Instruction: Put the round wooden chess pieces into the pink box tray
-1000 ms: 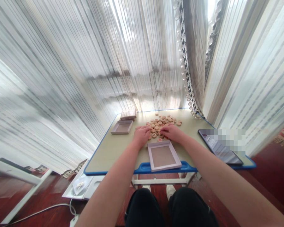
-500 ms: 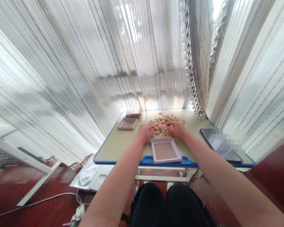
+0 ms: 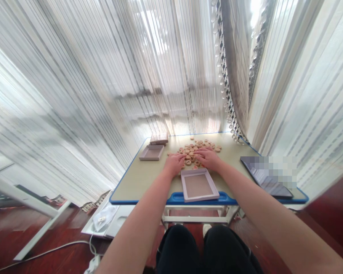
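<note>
Several round wooden pieces (image 3: 188,162) with printed characters lie heaped on the small table (image 3: 137,177). At the left edge of the heap rests my left hand (image 3: 175,163), its fingers touching pieces. Over the heap's right part, my right hand (image 3: 208,157) has its fingers spread on the pieces, holding none that I can see. An open shallow box (image 3: 198,185) sits at the table's near edge, just below both hands. Part of the heap is hidden by my fingers.
Another shallow box part (image 3: 151,152) lies at the back left, beside a flat folded stack (image 3: 159,138). On the right is a dark tablet (image 3: 263,177). Curtains hang behind the table. A white box (image 3: 103,219) with cables is on the floor at left.
My right hand has moved left over the pieces and its fingers have spread. My left hand has shifted only slightly. The view has tilted a little.
</note>
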{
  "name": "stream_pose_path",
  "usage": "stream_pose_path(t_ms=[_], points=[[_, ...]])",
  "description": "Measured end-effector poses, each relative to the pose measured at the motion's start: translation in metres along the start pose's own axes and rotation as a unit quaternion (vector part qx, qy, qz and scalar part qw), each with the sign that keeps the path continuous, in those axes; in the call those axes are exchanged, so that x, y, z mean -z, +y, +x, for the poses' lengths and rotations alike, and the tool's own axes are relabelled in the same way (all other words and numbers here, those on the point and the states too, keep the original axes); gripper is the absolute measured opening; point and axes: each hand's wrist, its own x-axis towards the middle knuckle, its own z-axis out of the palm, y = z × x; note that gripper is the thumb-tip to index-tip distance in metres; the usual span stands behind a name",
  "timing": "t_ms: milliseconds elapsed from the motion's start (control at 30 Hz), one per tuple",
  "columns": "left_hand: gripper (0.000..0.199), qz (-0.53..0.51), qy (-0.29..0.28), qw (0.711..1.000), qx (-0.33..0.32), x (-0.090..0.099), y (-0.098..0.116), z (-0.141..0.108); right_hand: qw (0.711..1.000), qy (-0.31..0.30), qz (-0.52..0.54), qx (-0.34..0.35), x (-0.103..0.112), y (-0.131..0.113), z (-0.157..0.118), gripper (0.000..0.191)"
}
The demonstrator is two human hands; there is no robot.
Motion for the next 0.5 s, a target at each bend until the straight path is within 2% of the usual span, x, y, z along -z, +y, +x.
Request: stream_pose_path(t_ms=[267, 333, 467, 500], points=[[0.037, 0.046, -0.012, 0.999, 0.006, 0.004, 0.006, 0.01, 0.996, -0.084, -0.035, -0.009, 0.0, -0.009, 0.007, 0.045], [0.035, 0.053, -0.036, 0.998, 0.01, 0.007, 0.004, 0.019, 0.995, -0.09, -0.033, -0.015, 0.001, -0.009, 0.007, 0.045], [0.022, 0.078, -0.117, 0.99, 0.006, 0.012, -0.005, 0.038, 0.997, -0.071, -0.028, -0.009, 0.003, -0.007, 0.008, 0.043], [0.02, 0.067, -0.121, 0.99, 0.009, 0.011, -0.007, 0.04, 0.997, -0.067, -0.028, -0.009, 0.003, -0.007, 0.008, 0.042]])
